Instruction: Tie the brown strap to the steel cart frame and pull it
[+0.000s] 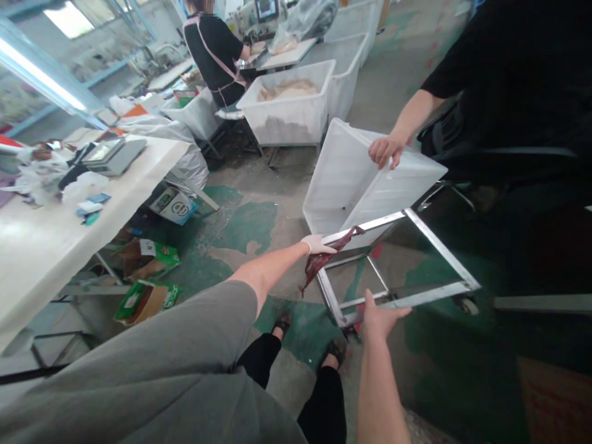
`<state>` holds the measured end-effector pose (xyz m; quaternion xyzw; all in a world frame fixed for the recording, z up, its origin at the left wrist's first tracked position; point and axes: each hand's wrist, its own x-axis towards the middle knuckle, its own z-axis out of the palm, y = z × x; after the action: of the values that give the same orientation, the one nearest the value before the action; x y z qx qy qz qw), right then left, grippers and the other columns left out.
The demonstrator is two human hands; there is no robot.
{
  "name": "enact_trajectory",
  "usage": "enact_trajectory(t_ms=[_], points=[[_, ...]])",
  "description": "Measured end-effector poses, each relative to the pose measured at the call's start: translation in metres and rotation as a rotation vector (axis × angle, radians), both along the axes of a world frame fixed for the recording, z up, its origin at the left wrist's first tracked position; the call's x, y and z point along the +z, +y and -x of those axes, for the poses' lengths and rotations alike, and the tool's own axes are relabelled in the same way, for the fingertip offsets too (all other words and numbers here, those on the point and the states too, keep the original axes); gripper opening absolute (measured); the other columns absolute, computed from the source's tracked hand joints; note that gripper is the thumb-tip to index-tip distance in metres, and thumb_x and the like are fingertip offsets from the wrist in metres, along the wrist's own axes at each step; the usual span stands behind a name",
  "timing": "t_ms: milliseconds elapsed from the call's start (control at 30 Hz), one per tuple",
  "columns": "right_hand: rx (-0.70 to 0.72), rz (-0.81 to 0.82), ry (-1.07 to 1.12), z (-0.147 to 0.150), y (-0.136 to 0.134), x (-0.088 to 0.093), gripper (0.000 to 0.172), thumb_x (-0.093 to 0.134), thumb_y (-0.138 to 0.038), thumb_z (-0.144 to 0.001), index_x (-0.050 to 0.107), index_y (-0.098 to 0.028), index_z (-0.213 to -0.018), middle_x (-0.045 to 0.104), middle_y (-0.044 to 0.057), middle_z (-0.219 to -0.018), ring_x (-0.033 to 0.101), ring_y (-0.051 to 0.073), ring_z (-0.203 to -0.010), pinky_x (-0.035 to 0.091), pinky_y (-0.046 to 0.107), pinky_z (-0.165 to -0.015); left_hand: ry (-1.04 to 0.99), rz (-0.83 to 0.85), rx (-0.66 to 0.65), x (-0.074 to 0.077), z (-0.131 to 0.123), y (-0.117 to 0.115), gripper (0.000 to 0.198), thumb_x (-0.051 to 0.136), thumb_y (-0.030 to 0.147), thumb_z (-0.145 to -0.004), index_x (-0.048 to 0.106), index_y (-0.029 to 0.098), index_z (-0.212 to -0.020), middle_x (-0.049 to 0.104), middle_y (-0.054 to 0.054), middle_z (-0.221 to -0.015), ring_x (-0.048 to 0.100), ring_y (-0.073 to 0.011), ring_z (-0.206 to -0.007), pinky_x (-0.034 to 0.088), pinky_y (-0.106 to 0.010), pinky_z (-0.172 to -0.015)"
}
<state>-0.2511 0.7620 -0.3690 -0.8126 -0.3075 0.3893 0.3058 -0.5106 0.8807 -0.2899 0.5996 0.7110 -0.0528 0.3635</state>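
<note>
A wheeled metal frame [439,246] is tilted above the floor in front of me. My left hand [319,245], in a pale glove, grips its left side, with a crumpled dark red cloth [321,260] at the fingers and along the bar. My right hand [382,317] has hold of the near bar, thumb inside and fingers along its outer side. Just beyond the frame, a white plastic bin [340,172] leans on its side. Another person's hand [387,150] holds the bin's edge.
A person in black [499,80] stands at the right. Behind are a white tub of pale material [291,117] and a person in an apron [215,55] at a bench. A cluttered table [41,246] is at the left, with green boxes [148,302] below.
</note>
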Motion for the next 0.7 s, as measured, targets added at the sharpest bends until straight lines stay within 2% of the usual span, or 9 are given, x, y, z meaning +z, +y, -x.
enact_trajectory(t_ms=[67, 167, 267, 333, 400, 467, 500, 600, 700], points=[[-0.050, 0.046, -0.023, 0.022, -0.014, -0.001, 0.125, 0.077, -0.044, -0.074, -0.004, -0.003, -0.160, 0.035, 0.035, -0.150, 0.047, 0.042, -0.136, 0.041, 0.053, -0.113, -0.001, 0.048, -0.053, -0.015, 0.004, 0.005, 0.075, 0.067, 0.063, -0.079, 0.063, 0.013, -0.135, 0.070, -0.017, -0.125, 0.068, -0.0314, -0.111, 0.054, -0.036, -0.093], [-0.110, 0.027, -0.066, 0.033, -0.022, -0.004, 0.104, 0.062, -0.022, -0.079, 0.000, -0.008, -0.161, 0.051, 0.029, -0.141, 0.055, 0.039, -0.130, 0.044, 0.052, -0.110, -0.011, 0.086, -0.138, -0.015, 0.009, 0.012, 0.057, 0.068, 0.043, -0.082, 0.067, 0.013, -0.130, 0.072, -0.014, -0.120, 0.068, -0.0289, -0.108, 0.052, -0.032, -0.092], [-0.177, -0.055, -0.081, 0.022, -0.030, -0.017, 0.099, 0.057, -0.019, -0.071, 0.012, -0.004, -0.159, 0.060, 0.023, -0.132, 0.057, 0.036, -0.127, 0.044, 0.049, -0.111, -0.054, 0.078, -0.209, -0.012, 0.007, 0.009, 0.049, 0.063, 0.035, -0.084, 0.068, 0.012, -0.128, 0.073, -0.009, -0.117, 0.067, -0.0239, -0.106, 0.051, -0.026, -0.090], [-0.211, -0.097, -0.072, 0.006, -0.042, -0.029, 0.100, 0.057, -0.021, -0.066, 0.018, -0.007, -0.157, 0.063, 0.019, -0.128, 0.066, 0.034, -0.114, 0.052, 0.047, -0.102, -0.085, 0.064, -0.247, -0.013, 0.000, -0.001, 0.049, 0.064, 0.036, -0.083, 0.068, 0.012, -0.126, 0.073, -0.007, -0.115, 0.066, -0.0222, -0.104, 0.051, -0.025, -0.089], [-0.243, -0.112, -0.026, -0.014, -0.061, -0.042, 0.099, 0.055, -0.022, -0.063, 0.022, -0.014, -0.155, 0.065, 0.015, -0.125, 0.072, 0.029, -0.086, 0.062, 0.044, -0.080, -0.119, 0.058, -0.279, -0.015, -0.012, -0.018, 0.050, 0.067, 0.036, -0.080, 0.068, 0.013, -0.124, 0.073, -0.004, -0.112, 0.065, -0.0206, -0.101, 0.051, -0.024, -0.087], [-0.275, -0.142, 0.051, -0.035, -0.087, -0.052, 0.096, 0.054, -0.023, -0.060, 0.025, -0.019, -0.152, 0.065, 0.013, -0.123, 0.070, 0.022, -0.065, 0.061, 0.036, -0.058, -0.165, 0.086, -0.300, -0.016, -0.028, -0.039, 0.046, 0.069, 0.035, -0.078, 0.069, 0.013, -0.118, 0.073, -0.003, -0.103, 0.066, -0.0188, -0.094, 0.052, -0.023, -0.081], [-0.290, -0.162, 0.090, -0.045, -0.102, -0.057, 0.095, 0.055, -0.023, -0.060, 0.027, -0.022, -0.151, 0.065, 0.012, -0.123, 0.069, 0.020, -0.062, 0.060, 0.033, -0.053, -0.192, 0.110, -0.312, -0.016, -0.037, -0.051, 0.042, 0.069, 0.035, -0.078, 0.070, 0.013, -0.114, 0.073, -0.003, -0.098, 0.066, -0.0180, -0.089, 0.051, -0.023, -0.078], [-0.339, -0.202, 0.199, -0.066, -0.148, -0.069, 0.089, 0.056, -0.024, -0.057, 0.030, -0.029, -0.142, 0.063, 0.009, -0.122, 0.070, 0.017, -0.065, 0.059, 0.028, -0.051, -0.215, 0.158, -0.370, -0.010, -0.063, -0.091, 0.036, 0.068, 0.036, -0.079, 0.071, 0.013, -0.107, 0.072, -0.003, -0.091, 0.065, -0.0168, -0.081, 0.049, -0.022, -0.072], [-0.357, -0.216, 0.329, -0.066, -0.190, -0.077, 0.081, 0.058, -0.023, -0.057, 0.030, -0.034, -0.133, 0.062, 0.005, -0.117, 0.071, 0.019, -0.071, 0.062, 0.031, -0.056, -0.115, 0.135, -0.435, 0.004, -0.078, -0.132, 0.037, 0.067, 0.039, -0.080, 0.071, 0.015, -0.109, 0.073, -0.004, -0.099, 0.066, -0.0186, -0.086, 0.048, -0.023, -0.073]])
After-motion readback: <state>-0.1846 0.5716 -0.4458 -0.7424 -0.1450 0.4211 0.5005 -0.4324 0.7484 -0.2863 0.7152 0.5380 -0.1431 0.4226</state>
